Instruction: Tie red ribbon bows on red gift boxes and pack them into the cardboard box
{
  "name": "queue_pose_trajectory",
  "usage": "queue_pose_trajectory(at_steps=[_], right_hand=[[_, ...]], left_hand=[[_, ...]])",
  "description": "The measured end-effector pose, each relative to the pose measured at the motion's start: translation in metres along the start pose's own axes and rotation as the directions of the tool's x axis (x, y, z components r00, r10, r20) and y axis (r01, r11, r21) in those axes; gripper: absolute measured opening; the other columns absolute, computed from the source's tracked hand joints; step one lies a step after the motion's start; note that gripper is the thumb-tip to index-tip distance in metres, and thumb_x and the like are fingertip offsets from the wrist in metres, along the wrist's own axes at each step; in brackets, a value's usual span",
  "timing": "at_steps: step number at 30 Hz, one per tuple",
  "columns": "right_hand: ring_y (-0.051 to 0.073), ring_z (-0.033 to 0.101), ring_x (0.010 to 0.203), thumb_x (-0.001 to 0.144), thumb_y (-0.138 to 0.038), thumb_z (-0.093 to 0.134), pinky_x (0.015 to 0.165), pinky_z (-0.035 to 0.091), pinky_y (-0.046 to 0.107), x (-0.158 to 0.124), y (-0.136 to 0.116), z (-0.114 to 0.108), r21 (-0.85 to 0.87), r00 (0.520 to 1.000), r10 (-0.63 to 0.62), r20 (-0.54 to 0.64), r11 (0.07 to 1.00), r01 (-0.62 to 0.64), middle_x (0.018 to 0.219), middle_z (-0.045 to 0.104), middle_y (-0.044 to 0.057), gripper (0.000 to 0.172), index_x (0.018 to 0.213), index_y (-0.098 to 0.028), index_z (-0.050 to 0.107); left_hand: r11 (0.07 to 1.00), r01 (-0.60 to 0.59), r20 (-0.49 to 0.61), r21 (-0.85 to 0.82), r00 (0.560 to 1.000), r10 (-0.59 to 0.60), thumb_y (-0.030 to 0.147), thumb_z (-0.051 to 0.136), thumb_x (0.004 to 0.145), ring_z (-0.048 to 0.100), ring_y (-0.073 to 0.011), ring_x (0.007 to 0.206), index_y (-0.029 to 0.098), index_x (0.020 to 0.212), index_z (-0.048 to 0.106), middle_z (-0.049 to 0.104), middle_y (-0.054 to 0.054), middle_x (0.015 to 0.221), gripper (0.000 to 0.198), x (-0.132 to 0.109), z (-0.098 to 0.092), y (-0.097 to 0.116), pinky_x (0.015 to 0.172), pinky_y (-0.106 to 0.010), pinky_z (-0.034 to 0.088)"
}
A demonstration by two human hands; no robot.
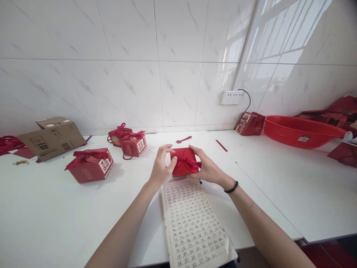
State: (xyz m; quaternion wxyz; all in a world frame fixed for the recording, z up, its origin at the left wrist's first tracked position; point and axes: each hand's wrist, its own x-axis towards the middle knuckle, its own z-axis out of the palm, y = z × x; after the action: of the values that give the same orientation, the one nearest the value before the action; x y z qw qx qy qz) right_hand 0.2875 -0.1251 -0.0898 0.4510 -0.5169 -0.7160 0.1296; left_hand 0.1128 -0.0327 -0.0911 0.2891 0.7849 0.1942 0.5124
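Note:
A small red gift box (184, 155) with a dark red ribbon bow on top sits between my two hands, just beyond a notebook. My left hand (164, 163) grips its left side, thumb on the lid near the bow. Around the right side my right hand (208, 166) is closed, with a black band on the wrist; some of its fingers are hidden behind the box. The notebook (192, 223), its page covered in rows of handwritten numbers, lies open below the box, partly over the table's front edge.
Finished-looking red boxes with bows, one large (89, 167) and one smaller (133, 145), stand at left near a brown cardboard box (52, 137). Ribbon scraps (221, 145) lie behind my hands. At right are a red basin (295, 130), a red box (250, 124) and a wall socket (232, 97).

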Motion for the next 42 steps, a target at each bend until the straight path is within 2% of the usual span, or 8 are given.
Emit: queue_pose_trajectory(at_steps=[3,6,13,16,21,27,37,42], right_hand=[[0.029,0.034,0.126,0.067,-0.023,0.072,0.086,0.053,0.043,0.002,0.002,0.002,-0.024,0.991,-0.026,-0.128,0.999,0.023,0.135,0.032,0.011,0.086,0.137,-0.028,0.024],[0.028,0.033,0.126,0.066,-0.026,0.073,0.086,0.054,0.043,0.003,0.004,0.002,-0.042,0.979,-0.045,-0.201,0.998,0.038,0.135,0.031,0.01,0.086,0.137,-0.029,0.024],[0.028,0.033,0.126,0.065,-0.019,0.072,0.092,0.05,0.044,0.002,0.005,0.006,-0.069,0.989,-0.031,-0.144,0.997,0.021,0.136,0.029,0.01,0.086,0.136,-0.029,0.026],[0.027,0.033,0.126,0.065,-0.018,0.071,0.092,0.05,0.044,0.002,0.006,0.007,-0.07,0.99,-0.035,-0.137,0.997,0.026,0.137,0.029,0.01,0.085,0.137,-0.029,0.025],[0.028,0.032,0.127,0.066,-0.019,0.07,0.093,0.049,0.046,0.001,0.006,0.007,-0.086,0.992,-0.018,-0.122,0.996,0.007,0.138,0.028,0.01,0.084,0.136,-0.029,0.025],[0.03,0.032,0.127,0.067,-0.023,0.071,0.095,0.046,0.048,0.001,0.002,0.008,-0.097,0.994,0.003,-0.11,0.995,-0.014,0.137,0.028,0.012,0.084,0.137,-0.029,0.025],[0.027,0.032,0.127,0.067,-0.022,0.071,0.096,0.046,0.046,0.0,0.004,0.008,-0.073,0.993,0.004,-0.117,0.997,-0.012,0.137,0.028,0.011,0.083,0.136,-0.027,0.026],[0.028,0.031,0.128,0.067,-0.024,0.071,0.095,0.047,0.047,0.001,0.003,0.007,-0.092,0.994,0.006,-0.111,0.996,-0.017,0.138,0.027,0.011,0.083,0.137,-0.028,0.026]], left_hand=[[0.998,0.056,-0.109,0.038,0.993,-0.051,0.026,0.047,0.083,0.051,-0.0191,0.104,0.021,0.086,0.051,0.053,-0.006,0.101,0.008,0.002,-0.001,0.002,0.089,-0.037,0.044],[0.987,0.143,-0.108,0.068,0.985,-0.135,0.031,0.043,0.085,0.054,-0.0169,0.085,0.02,0.076,0.051,0.054,-0.003,0.085,0.016,0.002,-0.002,0.005,0.076,-0.032,0.046],[0.977,0.206,-0.05,0.054,0.978,-0.203,0.034,0.052,0.079,0.053,-0.0147,0.078,0.02,0.076,0.053,0.055,-0.001,0.086,0.014,0.003,0.001,0.007,0.067,-0.027,0.044],[0.972,0.229,-0.041,-0.057,0.972,-0.232,0.031,0.054,0.077,0.053,-0.0135,0.074,0.019,0.076,0.053,0.056,-0.001,0.083,0.012,0.004,0.001,0.008,0.066,-0.026,0.044],[0.901,0.313,0.05,-0.3,0.948,-0.313,0.031,0.059,0.072,0.053,-0.0114,0.064,0.018,0.076,0.053,0.057,0.0,0.073,0.015,0.005,0.001,0.01,0.059,-0.023,0.043],[0.846,0.334,0.07,-0.416,0.939,-0.337,0.032,0.065,0.067,0.055,-0.0119,0.065,0.018,0.077,0.054,0.058,0.0,0.073,0.021,0.008,-0.001,0.014,0.06,-0.024,0.045],[0.854,0.343,0.06,-0.392,0.936,-0.348,0.033,0.062,0.072,0.051,-0.0104,0.059,0.017,0.071,0.058,0.057,0.001,0.068,0.017,0.007,-0.003,0.008,0.059,-0.024,0.044],[0.939,0.295,-0.029,-0.178,0.952,-0.305,0.032,0.057,0.076,0.057,-0.0144,0.068,0.018,0.074,0.058,0.061,-0.002,0.074,0.015,0.005,0.0,0.008,0.065,-0.027,0.045]])
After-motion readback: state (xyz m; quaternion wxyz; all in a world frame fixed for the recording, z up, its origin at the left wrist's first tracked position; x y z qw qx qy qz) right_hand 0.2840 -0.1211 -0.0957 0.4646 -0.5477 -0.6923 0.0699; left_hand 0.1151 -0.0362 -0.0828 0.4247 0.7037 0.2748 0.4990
